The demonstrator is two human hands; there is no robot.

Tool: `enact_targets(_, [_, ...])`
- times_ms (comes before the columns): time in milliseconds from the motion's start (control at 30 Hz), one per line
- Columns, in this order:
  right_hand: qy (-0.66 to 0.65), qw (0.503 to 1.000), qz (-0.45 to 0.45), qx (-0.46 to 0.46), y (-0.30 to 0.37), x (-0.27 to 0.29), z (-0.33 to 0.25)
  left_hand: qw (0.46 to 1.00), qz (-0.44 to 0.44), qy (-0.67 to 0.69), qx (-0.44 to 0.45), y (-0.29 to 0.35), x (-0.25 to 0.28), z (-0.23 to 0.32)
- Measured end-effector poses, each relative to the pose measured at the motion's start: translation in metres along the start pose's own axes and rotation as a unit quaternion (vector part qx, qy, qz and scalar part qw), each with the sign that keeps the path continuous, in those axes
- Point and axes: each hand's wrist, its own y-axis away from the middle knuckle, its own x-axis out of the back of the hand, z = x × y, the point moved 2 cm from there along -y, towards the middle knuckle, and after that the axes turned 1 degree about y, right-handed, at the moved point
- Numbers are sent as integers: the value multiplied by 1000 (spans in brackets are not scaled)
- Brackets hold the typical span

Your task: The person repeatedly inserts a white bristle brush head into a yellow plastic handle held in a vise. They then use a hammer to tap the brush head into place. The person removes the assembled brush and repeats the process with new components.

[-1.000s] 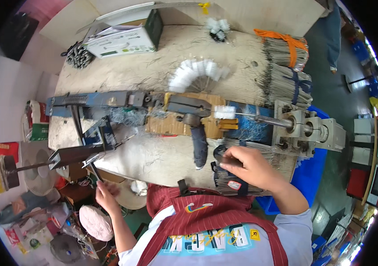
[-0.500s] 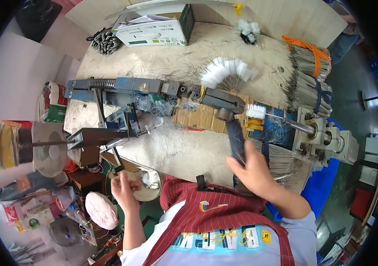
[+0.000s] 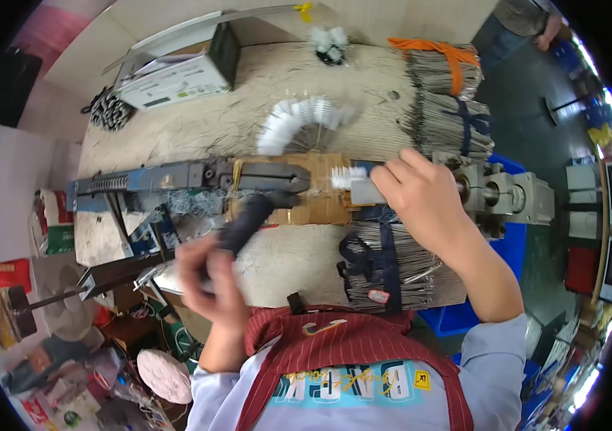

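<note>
My left hand (image 3: 214, 279), smeared by motion, curls round the lower end of a black-sleeved lever handle (image 3: 252, 218). The handle's top end lies beside a dark steel clamp (image 3: 270, 176) with a slotted tip, on a long blue bench machine. To the right, my right hand (image 3: 421, 197) is closed at the machine's spindle end, with a flat grey piece (image 3: 367, 192) sticking out from under the fingertips. Just beyond its fingers is a small white-bristled brush (image 3: 347, 177), apart from the clamp tip. The fingers hide the brush's stem.
Behind the clamp lies a fan of white brushes (image 3: 291, 122). Bundles of wire stems, one with an orange tie (image 3: 453, 54), are stacked at the right; another wire bundle (image 3: 392, 262) lies near the front edge. A white carton (image 3: 176, 79) stands far left. A person (image 3: 517, 29) is beyond the table.
My left hand has risen from the lower crank to the black handle, which has swung left. My right hand has left that handle for the brush end. The view has shifted right.
</note>
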Motion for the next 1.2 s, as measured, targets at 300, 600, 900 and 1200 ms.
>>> enact_targets(300, [-197,960,-129,-154,-83,-61,27,865,-49,281,414,36,-1,-54])
enact_targets(600, [-235,961,-16,-148,-5,16,9,845,-115,263,452,56,-3,-70])
enact_targets(900, [-229,914,-144,-301,167,13,22,921,-232,152,273,40,-9,-26])
enact_targets(1200, [-255,944,38,-208,129,76,27,889,-434,125,-81,8,-79,68])
